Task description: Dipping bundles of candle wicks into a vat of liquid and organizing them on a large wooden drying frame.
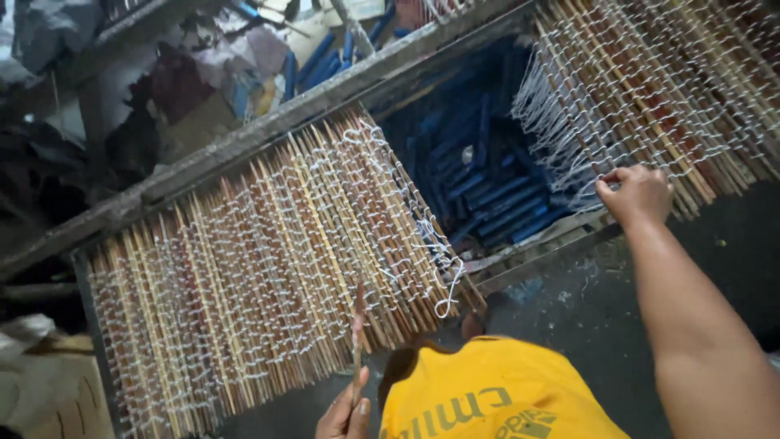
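While gripping a thin wooden stick [357, 341] upright at the bottom centre of the frame, left hand [344, 416] closed around the stick's lower end, fingers curled, tip of the stick reaching up over the lower edge of the left mat of bamboo sticks [268, 276]. Mat bound with rows of white string [422, 244], spread slanting from lower left toward centre, loose loops hanging off its right edge. Right hand [638, 193] at centre right, arm stretched in from the lower right corner, fingers pinched narrow on white strands at the lower left edge of a second stick mat [650, 89] filling the upper right. Between the two mats, a dark gap stacked with blue rods [487, 195]. Grey wooden beam [244, 142] crossing diagonally behind the mats, from left edge to top centre. Yellow shirt [487, 398] at bottom centre. Dark floor [585, 309] under the right arm. Cluttered cloth and paper scraps at upper left.
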